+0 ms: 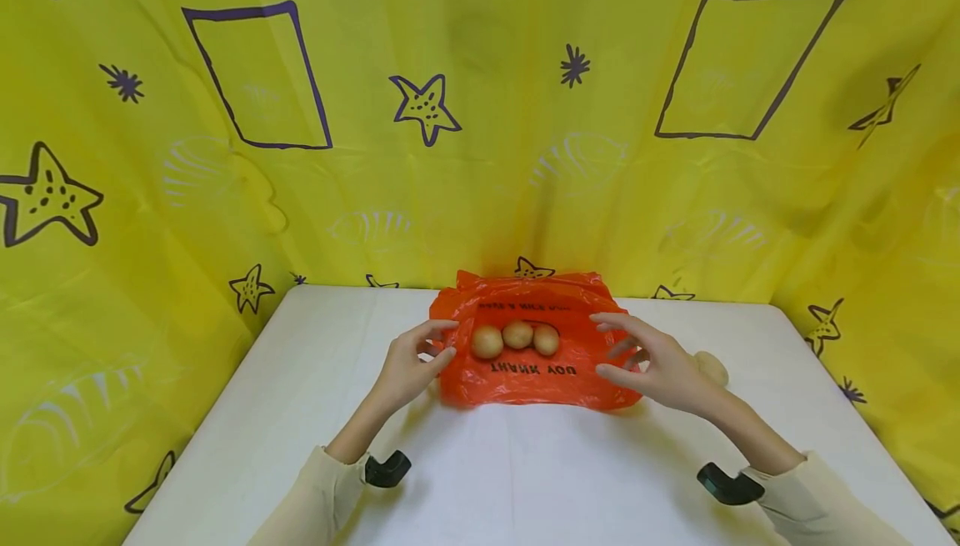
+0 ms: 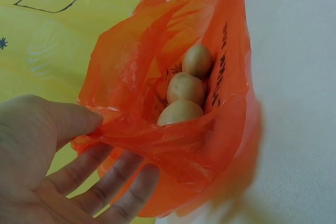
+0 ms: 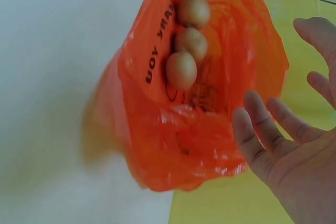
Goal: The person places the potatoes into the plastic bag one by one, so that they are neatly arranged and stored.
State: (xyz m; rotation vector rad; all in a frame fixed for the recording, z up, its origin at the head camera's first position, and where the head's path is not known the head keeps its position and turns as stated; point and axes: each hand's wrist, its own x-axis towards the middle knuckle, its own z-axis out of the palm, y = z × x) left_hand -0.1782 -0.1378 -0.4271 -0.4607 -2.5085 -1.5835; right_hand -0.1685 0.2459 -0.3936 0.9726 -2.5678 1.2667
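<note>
A red plastic bag (image 1: 517, 383) with black lettering lies spread on its side, its wide mouth facing me. Inside it, three small tan potatoes (image 1: 517, 334) sit in a row. At the bag's left edge is my left hand (image 1: 411, 363); in the left wrist view its thumb (image 2: 79, 120) and fingers pinch the rim, the other fingers spread behind the film. My right hand (image 1: 660, 363) is by the bag's right side, holding nothing, its fingers (image 3: 257, 127) apart and loosely bent at the bag's edge in the right wrist view.
A paler potato (image 1: 711, 368) lies on the white table (image 1: 525, 479) beyond my right hand, partly hidden by it. A yellow curtain (image 1: 480, 196) with star and fish drawings encloses the table's back and sides.
</note>
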